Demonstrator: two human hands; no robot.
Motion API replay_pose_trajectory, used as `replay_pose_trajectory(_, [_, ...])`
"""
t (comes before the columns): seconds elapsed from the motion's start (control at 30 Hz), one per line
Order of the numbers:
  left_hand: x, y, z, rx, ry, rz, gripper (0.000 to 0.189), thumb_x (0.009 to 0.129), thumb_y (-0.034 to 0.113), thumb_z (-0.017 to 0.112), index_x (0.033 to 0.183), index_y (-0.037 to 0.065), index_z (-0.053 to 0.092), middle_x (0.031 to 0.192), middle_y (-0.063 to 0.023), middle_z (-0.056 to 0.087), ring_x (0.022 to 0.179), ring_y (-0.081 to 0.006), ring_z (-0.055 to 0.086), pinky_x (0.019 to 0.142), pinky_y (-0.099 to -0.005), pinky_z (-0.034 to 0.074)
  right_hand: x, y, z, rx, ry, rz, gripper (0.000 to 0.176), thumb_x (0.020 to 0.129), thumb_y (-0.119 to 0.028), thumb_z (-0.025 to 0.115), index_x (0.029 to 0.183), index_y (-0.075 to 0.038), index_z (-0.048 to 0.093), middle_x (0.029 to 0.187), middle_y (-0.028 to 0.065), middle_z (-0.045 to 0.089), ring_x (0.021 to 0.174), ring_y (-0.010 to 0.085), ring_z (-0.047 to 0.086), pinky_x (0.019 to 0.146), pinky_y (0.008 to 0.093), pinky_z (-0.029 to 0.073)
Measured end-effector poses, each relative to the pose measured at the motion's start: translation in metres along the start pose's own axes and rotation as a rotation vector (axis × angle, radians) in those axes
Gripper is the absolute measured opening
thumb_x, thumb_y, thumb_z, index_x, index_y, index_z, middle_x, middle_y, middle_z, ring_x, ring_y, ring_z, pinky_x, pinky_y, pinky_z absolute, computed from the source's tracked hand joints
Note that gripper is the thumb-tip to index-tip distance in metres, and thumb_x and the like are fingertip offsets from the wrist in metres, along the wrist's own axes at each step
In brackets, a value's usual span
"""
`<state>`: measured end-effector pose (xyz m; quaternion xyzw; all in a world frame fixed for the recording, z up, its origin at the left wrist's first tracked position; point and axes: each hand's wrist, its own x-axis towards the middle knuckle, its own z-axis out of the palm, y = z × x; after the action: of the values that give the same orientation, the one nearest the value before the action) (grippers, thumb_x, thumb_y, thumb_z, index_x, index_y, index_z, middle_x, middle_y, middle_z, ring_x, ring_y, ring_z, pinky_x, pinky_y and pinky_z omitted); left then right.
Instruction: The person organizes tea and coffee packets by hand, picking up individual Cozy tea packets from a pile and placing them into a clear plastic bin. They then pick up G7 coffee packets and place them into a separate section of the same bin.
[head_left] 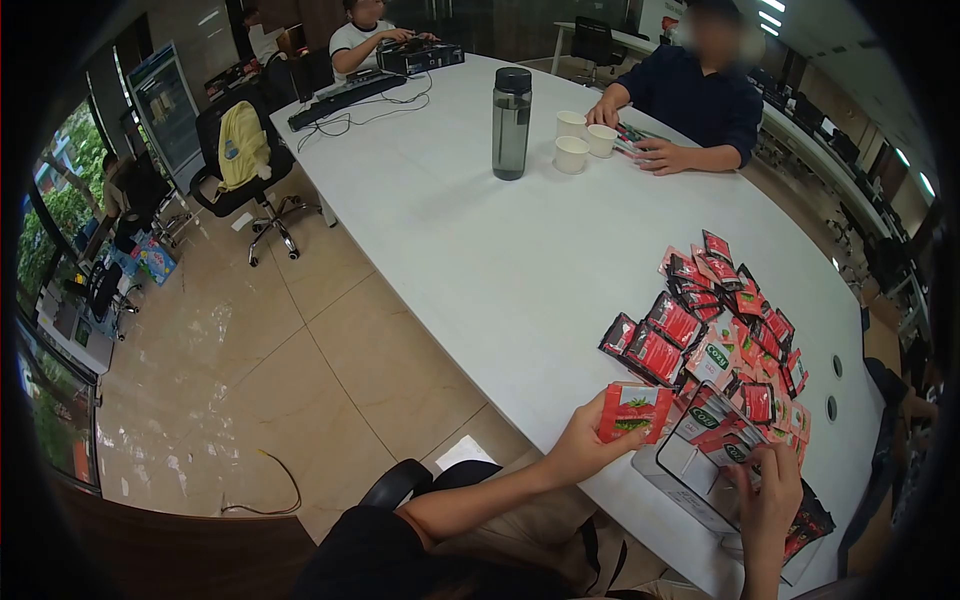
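Observation:
My left hand (590,440) is closed on a red sachet (636,412) with a strawberry picture, held up beside a pile of sachets (712,358). The pile is red, pink and black, and some sachets read "COZY". Near the table's front edge stands a pale box (688,480) with an open top and sachets standing inside. My right hand (772,480) is at the box's right side, its fingers bent by the sachets there; whether they grip one is hidden.
On the white table (440,230) stand a bottle (511,125) and three paper cups (572,154). Opposite, a person (690,95) rests both hands on the table. Another person (358,40) handles a black device (420,58). A chair (240,150) stands left.

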<state>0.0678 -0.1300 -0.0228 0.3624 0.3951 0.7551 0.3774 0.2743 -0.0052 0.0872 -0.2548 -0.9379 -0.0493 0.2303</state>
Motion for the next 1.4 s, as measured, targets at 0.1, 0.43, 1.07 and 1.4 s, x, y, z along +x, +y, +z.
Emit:
replay_pose_trajectory(0.1, [-0.001,0.005,0.003,-0.039,0.038,-0.014,0.045,0.089,0.004,0.062,0.129,0.000,0.043,0.114,-0.0098,0.061,0.103,-0.0132,0.060,0.087,-0.0276,0.050,-0.009,-0.009,-0.009,0.181,-0.191,0.050,0.019,0.072,-0.014,0.074,0.081,-0.003,0.060,0.077,0.0112,0.060,0.073,0.0299,0.057,0.066,0.0390,0.046])
replay_pose_trajectory(0.43, [0.000,0.018,0.013,0.064,0.138,-0.040,0.035,0.089,-0.005,0.058,0.120,-0.006,0.042,0.109,-0.0220,0.064,0.096,-0.0261,0.066,0.078,-0.0307,0.057,-0.014,-0.001,-0.011,0.204,-0.510,0.129,0.042,0.092,-0.043,0.053,0.097,-0.004,0.065,0.092,0.0150,0.064,0.087,0.0323,0.063,0.075,0.0410,0.051])
replay_pose_trajectory(1.07, [-0.001,0.015,0.010,0.094,0.131,-0.024,0.028,0.085,-0.001,0.065,0.110,-0.004,0.052,0.083,-0.0098,0.067,0.059,-0.0121,0.062,0.051,-0.0212,0.045,-0.002,0.005,-0.010,0.265,-0.474,0.140,0.041,0.090,-0.039,0.058,0.115,-0.007,0.058,0.102,0.0127,0.061,0.097,0.0293,0.059,0.079,0.0393,0.049])
replay_pose_trajectory(1.4, [-0.001,0.018,0.012,0.073,0.103,-0.034,0.028,0.084,-0.003,0.066,0.109,-0.004,0.053,0.084,-0.0101,0.067,0.060,-0.0120,0.062,0.052,-0.0223,0.047,-0.001,0.006,-0.005,0.311,-0.410,0.142,0.041,0.090,-0.041,0.057,0.110,-0.006,0.061,0.100,0.0113,0.062,0.096,0.0293,0.060,0.080,0.0389,0.049])
